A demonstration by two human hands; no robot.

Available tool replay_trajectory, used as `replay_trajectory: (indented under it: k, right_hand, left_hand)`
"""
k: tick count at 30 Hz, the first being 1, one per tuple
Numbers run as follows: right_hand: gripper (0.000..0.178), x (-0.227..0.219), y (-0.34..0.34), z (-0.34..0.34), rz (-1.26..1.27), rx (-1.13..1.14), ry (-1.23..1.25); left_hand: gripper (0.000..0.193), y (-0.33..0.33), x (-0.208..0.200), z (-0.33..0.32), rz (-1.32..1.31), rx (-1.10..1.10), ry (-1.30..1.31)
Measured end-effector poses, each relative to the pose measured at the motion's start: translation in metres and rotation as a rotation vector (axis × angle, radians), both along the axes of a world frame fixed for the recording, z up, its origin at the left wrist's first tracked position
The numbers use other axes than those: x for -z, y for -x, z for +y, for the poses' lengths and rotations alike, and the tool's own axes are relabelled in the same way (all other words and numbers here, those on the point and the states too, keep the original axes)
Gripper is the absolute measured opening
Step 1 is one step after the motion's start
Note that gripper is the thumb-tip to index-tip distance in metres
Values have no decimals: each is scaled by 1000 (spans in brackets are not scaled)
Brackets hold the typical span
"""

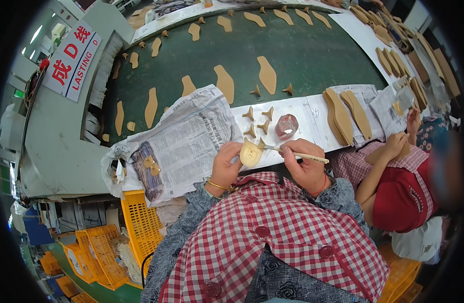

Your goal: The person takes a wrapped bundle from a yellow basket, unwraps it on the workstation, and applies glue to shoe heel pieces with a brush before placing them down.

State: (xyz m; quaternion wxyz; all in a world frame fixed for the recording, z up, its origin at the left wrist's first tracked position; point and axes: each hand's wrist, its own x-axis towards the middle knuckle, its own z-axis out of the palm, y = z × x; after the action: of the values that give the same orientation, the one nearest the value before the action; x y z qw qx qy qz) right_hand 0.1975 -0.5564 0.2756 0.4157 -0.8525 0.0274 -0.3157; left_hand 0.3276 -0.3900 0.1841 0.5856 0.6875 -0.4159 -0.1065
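Observation:
In my left hand (pixel 226 164) is a cream-coloured shoe heel (pixel 250 153), held between thumb and fingers with its wide, hollowed face up. My right hand (pixel 305 164) grips a brush (pixel 310 157) by its pale handle, and the bristles touch or hover at the heel's upper right edge; I cannot tell which. Just beyond the right hand stands a faceted, clear jar (pixel 287 125) with reddish contents. Several small tan heels (pixel 263 126) stand on white paper (pixel 276 105) left of the jar. Tan insoles (pixel 337 118) lie in stacks to the right.
A green conveyor belt (pixel 191 56) carries spaced insoles (pixel 266 76) and heels. Newspaper (pixel 194 134) covers the left table edge, with small tan pieces (pixel 152 165) on it. Yellow crates (pixel 141 222) stand lower left. A co-worker (pixel 403 187) sits close at my right, holding a tan piece.

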Motion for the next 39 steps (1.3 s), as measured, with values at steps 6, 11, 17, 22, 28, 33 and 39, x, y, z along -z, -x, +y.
replay_trajectory:
  k: [6, 11, 17, 22, 28, 33, 39]
  right_hand:
    - [4, 2, -2, 5, -53, -13, -9]
    - [5, -3, 5, 2, 40, 17, 21]
    - [4, 1, 0, 6, -34, -19, 42]
    - [6, -5, 5, 3, -29, 20, 32]
    - [9, 0, 2, 10, -30, -23, -195]
    - [9, -3, -1, 20, 25, -60, -369]
    - [9, 0, -8, 30, -56, 20, -51]
  left_hand:
    - [22, -2, -10, -2, -177, -47, -8]
    - [23, -2, -12, 1, -277, -79, -22]
    - [23, -5, -12, 2, -367, -105, -26]
    - [21, -6, -7, 4, -265, -88, -14]
    - [23, -6, 0, 9, 110, 46, 15]
    - [27, -6, -1, 18, 333, 141, 20]
    - [26, -12, 9, 33, 443, 166, 46]
